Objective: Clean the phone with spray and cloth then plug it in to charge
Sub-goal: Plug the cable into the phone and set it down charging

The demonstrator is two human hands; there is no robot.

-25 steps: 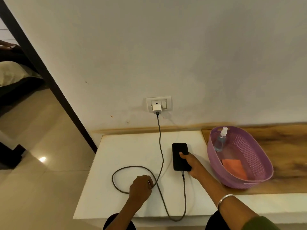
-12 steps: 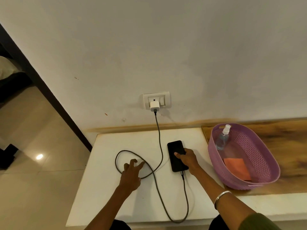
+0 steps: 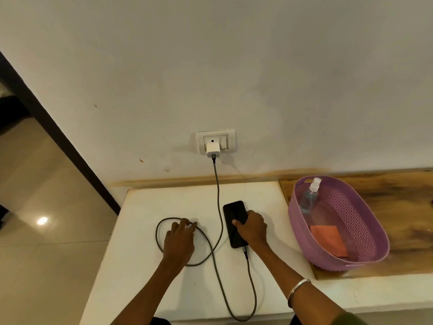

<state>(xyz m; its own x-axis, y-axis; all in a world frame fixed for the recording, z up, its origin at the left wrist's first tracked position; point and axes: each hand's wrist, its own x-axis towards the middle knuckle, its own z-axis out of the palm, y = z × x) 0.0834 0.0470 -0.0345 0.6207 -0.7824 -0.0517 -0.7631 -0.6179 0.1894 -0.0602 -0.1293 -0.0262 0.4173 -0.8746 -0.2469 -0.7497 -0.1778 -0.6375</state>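
A white desk [image 3: 140,266] stands against a wall, seen from above. Toward its left side, the left hand [image 3: 179,242] rests palm down inside a loop of braided charging cable [image 3: 219,200], fingers loosely spread and touching the cable at the loop's far side; whether they pinch it cannot be told. The cable runs up to a white charger [image 3: 213,149] in the wall socket [image 3: 215,140] above the desk's back edge. At the desk's middle lies the black phone [image 3: 234,219], screen dark, cable plugged into its near end. The right hand [image 3: 253,227] grips its right edge, thumb on the glass. Tugging the loop could likely drag the phone or pull the plug loose. At the right, a purple basket [image 3: 365,235] on a wooden board [image 3: 403,207] holds a clear spray bottle [image 3: 309,195] leaning at its far end and an orange cloth [image 3: 328,240] lying flat.
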